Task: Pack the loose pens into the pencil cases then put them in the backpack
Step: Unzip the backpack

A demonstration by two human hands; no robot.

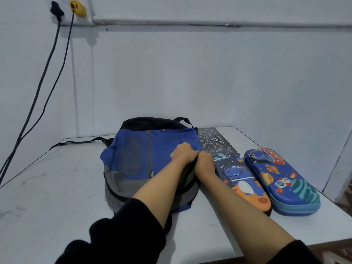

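Head camera, looking down at a white table against a pale wall. A blue, grey and black backpack lies flat in front of me. My left hand and right hand meet knuckle to knuckle at its right edge, fingers curled tight, gripping the fabric there. Black sleeves cover my upper forearms. Just right of the backpack lies a dinosaur pencil case, lid down, and just beside that a blue space-themed pencil case, also closed. A perforated patterned mat sits behind the cases. Two dark cables hang from wall plugs at upper left.
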